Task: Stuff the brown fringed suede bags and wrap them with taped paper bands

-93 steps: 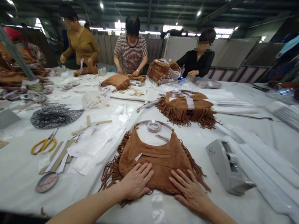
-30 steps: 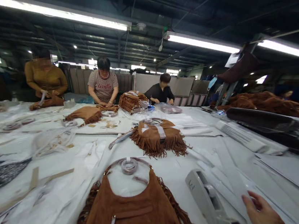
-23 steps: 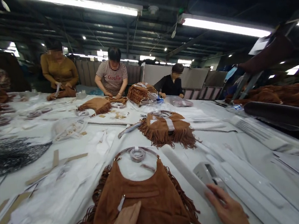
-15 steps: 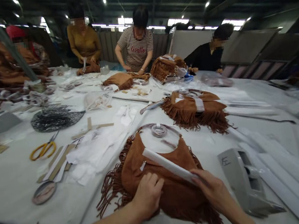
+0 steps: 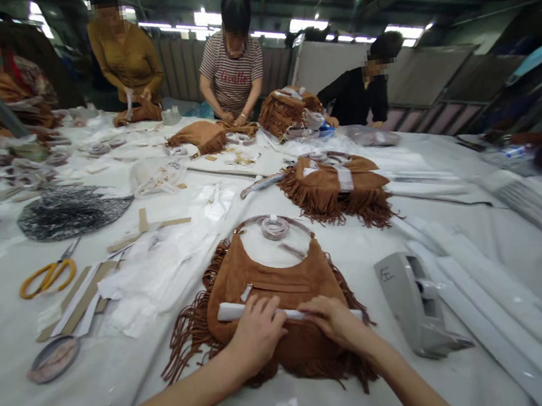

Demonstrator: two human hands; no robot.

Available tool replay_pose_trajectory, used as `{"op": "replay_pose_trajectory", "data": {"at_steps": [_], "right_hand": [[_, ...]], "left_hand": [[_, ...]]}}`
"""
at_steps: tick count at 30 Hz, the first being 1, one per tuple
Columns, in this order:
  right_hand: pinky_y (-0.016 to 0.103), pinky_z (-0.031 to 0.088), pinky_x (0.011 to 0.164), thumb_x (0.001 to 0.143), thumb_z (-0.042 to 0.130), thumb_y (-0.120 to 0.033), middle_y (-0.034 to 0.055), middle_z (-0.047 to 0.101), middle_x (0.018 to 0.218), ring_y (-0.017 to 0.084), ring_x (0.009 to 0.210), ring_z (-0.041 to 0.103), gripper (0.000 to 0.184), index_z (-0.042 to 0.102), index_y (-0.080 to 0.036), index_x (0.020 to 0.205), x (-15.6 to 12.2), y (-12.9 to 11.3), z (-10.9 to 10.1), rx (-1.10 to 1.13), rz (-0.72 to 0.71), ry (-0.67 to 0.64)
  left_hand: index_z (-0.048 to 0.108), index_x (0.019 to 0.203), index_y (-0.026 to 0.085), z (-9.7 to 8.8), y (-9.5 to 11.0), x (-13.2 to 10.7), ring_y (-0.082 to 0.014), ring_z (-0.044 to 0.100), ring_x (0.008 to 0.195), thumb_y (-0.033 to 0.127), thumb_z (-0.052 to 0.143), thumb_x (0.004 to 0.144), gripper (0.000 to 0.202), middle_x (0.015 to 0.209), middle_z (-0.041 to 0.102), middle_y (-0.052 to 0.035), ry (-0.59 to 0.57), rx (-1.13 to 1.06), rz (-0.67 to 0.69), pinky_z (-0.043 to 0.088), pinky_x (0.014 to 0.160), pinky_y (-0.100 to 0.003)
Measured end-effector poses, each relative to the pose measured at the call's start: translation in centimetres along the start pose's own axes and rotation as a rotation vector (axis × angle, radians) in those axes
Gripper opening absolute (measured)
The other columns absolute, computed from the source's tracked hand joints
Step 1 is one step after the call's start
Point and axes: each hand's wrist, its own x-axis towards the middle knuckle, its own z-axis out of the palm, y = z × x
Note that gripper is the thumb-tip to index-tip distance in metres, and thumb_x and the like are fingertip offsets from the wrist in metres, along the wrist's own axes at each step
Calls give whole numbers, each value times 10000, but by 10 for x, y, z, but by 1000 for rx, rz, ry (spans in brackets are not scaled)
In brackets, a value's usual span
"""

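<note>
A brown suede handbag (image 5: 280, 281) with long fringe lies flat in front of me, its handle end pointing away. Across its front, below the zipped pocket, runs a folded white paper strip (image 5: 231, 311). My left hand (image 5: 260, 333) is closed over the left part of the strip, fingers curled and pressing it against the suede. My right hand (image 5: 334, 322) pinches the strip farther right, its thumb tucked out of sight. A coiled, wrapped strap (image 5: 275, 227) sits inside the loop of the handle. The zip's pull (image 5: 246, 292) is wrapped in white.
A grey tape dispenser (image 5: 407, 305) stands right of the bag. Yellow-handled scissors (image 5: 49, 277), card strips (image 5: 78, 299) and a tape roll (image 5: 53, 359) lie left. Another fringed bag (image 5: 338, 188) lies beyond. Co-workers (image 5: 231, 69) stand across the table.
The white strip, earlier raised at a slant in my right hand, now lies level across the bag. My left hand has come onto it, and my right hand has moved inward. The view has shifted slightly.
</note>
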Motion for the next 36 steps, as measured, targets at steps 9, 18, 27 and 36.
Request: {"op": "replay_pose_trajectory", "data": {"at_steps": [9, 18, 27, 36], "right_hand": [[297, 374, 719, 956, 412, -265, 27, 604, 828, 175, 811, 530, 261, 671, -256, 920, -21, 2, -5, -303, 101, 71], [329, 365, 794, 959, 422, -350, 39, 578, 972, 191, 921, 513, 240, 632, -240, 998, -13, -5, 13, -237, 91, 145], [318, 307, 691, 906, 545, -352, 40, 573, 860, 182, 797, 483, 176, 614, -204, 840, 0, 13, 54, -377, 11, 268], [291, 386, 737, 966, 387, -335, 38, 649, 818, 172, 793, 576, 302, 632, -214, 838, 30, 22, 35, -208, 132, 356]], "left_hand": [[513, 1055, 190, 8, -3, 4, -242, 503, 974, 262, 446, 934, 155, 1262, 500, -86, -72, 40, -17, 406, 814, -401], [530, 931, 188, 18, -7, 15, -236, 501, 860, 263, 421, 939, 132, 914, 540, -54, -124, 30, -102, 418, 744, -378], [436, 1301, 296, 31, -10, 8, -228, 503, 932, 196, 432, 920, 393, 1147, 515, -83, -105, 163, -27, 424, 805, -385], [416, 1343, 372, 44, -22, 3, -236, 458, 928, 227, 452, 909, 459, 1027, 496, -65, -38, 150, -52, 389, 825, -417]]}}
